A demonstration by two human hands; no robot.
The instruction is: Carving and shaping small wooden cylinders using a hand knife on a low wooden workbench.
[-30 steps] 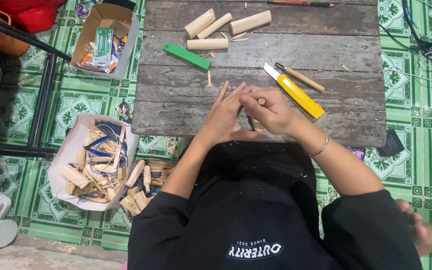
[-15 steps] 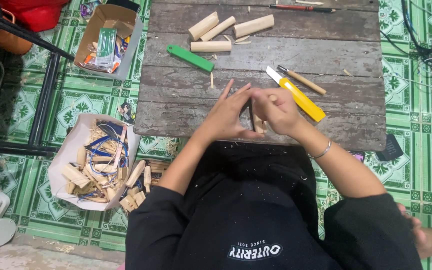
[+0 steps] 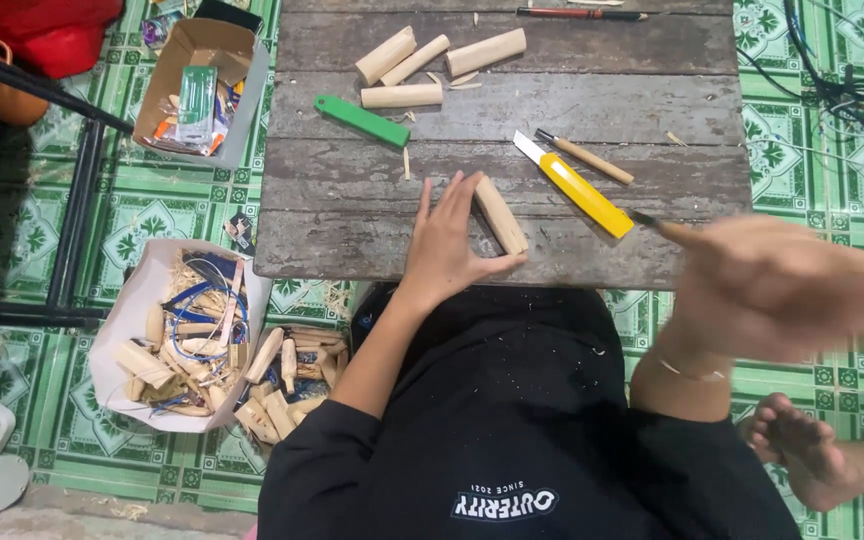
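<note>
The short wooden piece (image 3: 501,214) lies on the grey plank table (image 3: 652,120), close to the near edge, slanting away from me. My left hand (image 3: 449,240) holds it there: the thumb is pressed against its near end and the fingers are spread open and reach up along its left side. My right hand (image 3: 767,285) is off to the right of the wooden piece, over the table's near right corner, and it is blurred; a thin dark tool tip (image 3: 646,219) sticks out of it toward the table, but I cannot tell how tightly the fingers are closed.

Just right of the wooden piece lies a yellow utility knife (image 3: 577,186), with a small wooden-handled tool (image 3: 585,157) beside it. Farther back from the piece are a green bar (image 3: 362,120) and four more wooden pieces (image 3: 422,62). Left of the table, on the green tiled floor (image 3: 152,215), stand a cardboard box (image 3: 202,85) and a white bag of scraps (image 3: 177,345).
</note>
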